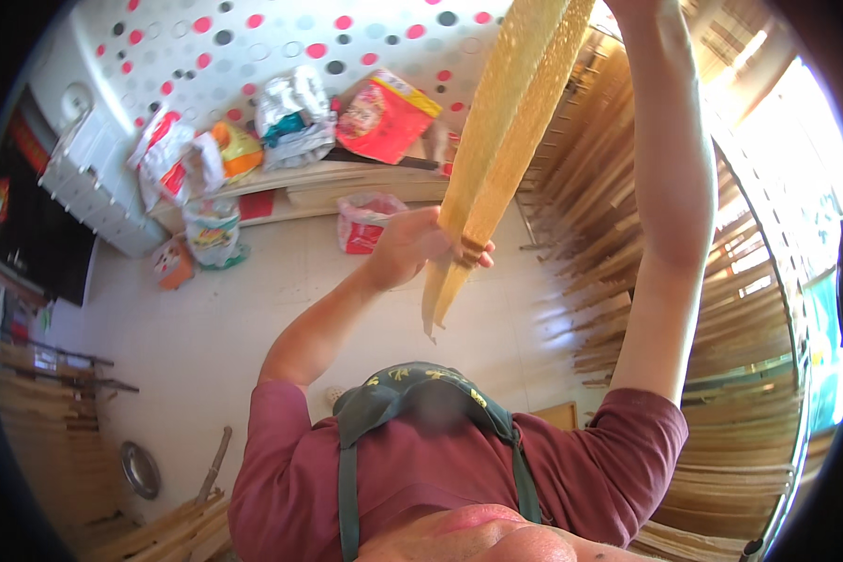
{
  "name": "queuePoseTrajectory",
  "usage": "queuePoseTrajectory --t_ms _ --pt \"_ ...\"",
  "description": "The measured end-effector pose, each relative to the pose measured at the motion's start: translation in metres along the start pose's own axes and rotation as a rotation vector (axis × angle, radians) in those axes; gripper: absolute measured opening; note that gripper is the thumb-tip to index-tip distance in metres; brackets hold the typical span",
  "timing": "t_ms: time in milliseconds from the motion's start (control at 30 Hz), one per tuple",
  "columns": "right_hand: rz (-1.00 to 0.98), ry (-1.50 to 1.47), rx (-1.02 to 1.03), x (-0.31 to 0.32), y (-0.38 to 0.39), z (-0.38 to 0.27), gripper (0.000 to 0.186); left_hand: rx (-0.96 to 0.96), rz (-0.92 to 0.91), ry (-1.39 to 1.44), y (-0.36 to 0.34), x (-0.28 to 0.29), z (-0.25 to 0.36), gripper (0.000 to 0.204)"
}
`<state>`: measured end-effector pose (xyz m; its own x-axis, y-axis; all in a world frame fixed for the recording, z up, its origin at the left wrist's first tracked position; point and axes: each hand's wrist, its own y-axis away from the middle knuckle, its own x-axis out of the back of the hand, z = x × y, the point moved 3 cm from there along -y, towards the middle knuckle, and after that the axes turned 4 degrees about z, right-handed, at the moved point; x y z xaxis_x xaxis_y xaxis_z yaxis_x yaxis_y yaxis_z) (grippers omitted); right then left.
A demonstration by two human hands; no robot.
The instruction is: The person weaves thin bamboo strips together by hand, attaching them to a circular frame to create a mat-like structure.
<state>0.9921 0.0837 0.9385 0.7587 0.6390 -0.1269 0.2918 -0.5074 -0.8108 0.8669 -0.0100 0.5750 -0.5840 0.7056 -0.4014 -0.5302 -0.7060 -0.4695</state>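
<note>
A long, thin golden-yellow strip [506, 122], folded lengthwise with a speckled, slightly see-through surface, slants down from the top edge in front of me. My left hand [412, 245] grips it near the lower end, where a darker band crosses it; some fingertips show beyond its right side. The ragged tip hangs free below that hand. My right arm reaches far up, and only the base of my right hand [639, 6] shows beside the strip's upper part. The top edge cuts off the right hand's fingers and the strip's upper end.
Racks of long tan strips [712, 337] line my right side; more stand at lower left [51, 421]. A low shelf [318, 192] holds bags, including a red packet [384, 117]. On the floor are a red-and-white bag [365, 223] and a round metal dish [140, 468].
</note>
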Motion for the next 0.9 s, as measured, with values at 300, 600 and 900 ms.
queuePoseTrajectory --t_ms 300,600,900 --pt "-0.088 -0.18 -0.379 -0.099 -0.011 0.245 0.044 -0.096 0.545 -0.273 0.195 0.08 0.115 0.017" --pt "-0.827 -0.06 -0.726 -0.31 0.276 0.42 0.052 -0.283 0.967 -0.668 0.354 0.152 0.214 0.02" --pt "-1.05 -0.203 -0.423 -0.475 0.329 0.497 0.024 -0.393 1.375 -0.963 0.472 0.17 0.267 0.021"
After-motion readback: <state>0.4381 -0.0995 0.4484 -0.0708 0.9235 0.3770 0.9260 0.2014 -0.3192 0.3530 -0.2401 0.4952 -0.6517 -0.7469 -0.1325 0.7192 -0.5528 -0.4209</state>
